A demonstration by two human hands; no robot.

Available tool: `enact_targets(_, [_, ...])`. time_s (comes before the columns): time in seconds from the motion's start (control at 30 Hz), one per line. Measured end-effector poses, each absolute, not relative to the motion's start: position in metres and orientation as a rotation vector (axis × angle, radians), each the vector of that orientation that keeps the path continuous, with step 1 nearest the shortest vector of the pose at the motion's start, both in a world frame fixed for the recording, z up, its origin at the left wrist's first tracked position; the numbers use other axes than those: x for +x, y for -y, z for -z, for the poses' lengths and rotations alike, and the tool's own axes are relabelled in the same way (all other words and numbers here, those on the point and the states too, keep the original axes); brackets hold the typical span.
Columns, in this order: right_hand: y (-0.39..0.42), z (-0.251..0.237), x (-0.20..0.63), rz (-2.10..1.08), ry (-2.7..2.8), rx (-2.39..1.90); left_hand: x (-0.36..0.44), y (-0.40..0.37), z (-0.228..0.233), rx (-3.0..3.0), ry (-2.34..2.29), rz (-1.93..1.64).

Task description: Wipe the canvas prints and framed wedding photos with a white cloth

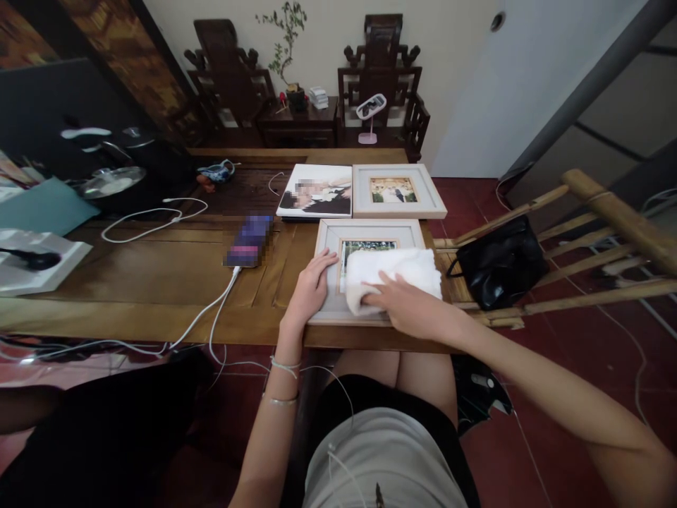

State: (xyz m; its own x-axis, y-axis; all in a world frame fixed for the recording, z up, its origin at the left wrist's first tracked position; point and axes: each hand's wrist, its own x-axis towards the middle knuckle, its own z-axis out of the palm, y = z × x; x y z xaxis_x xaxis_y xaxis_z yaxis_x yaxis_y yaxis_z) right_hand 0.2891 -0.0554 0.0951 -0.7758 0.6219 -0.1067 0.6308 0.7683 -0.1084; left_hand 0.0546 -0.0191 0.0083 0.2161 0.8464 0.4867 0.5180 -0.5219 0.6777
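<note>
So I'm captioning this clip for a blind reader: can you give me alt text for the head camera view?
A seated person's right hand presses a folded white cloth onto the glass of a pale picture frame on a wooden table, while the left hand lies flat on the frame's left edge. Two more framed photos lie behind it, and a black handbag sits to the right.

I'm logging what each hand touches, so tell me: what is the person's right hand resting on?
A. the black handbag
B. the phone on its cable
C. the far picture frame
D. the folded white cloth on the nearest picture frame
D: the right hand lies flat on the white cloth, which sits on the nearest picture frame, while the left hand steadies that frame's left edge.
</note>
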Motion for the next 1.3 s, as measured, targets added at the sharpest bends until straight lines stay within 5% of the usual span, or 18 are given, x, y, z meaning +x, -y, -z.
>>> enact_targets(0.2, [0.1, -0.112, 0.276, 0.411, -2.942, 0.849, 0.057, 0.022, -0.015, 2.071, -1.322, -1.175])
enact_targets(0.73, [-0.039, -0.077, 0.202, -0.159, -2.923, 1.346, 0.055, 0.025, -0.013, 1.965, -1.296, -1.288])
enact_targets(1.1, [0.077, -0.091, 0.222, 0.035, -2.961, 0.886, 0.055, 0.026, -0.014, 1.866, -1.194, -1.305])
enact_targets(1.3, [0.094, -0.097, 0.265, 0.044, -2.85, 1.018, 0.056, 0.023, -0.018, 1.915, -1.386, -1.109])
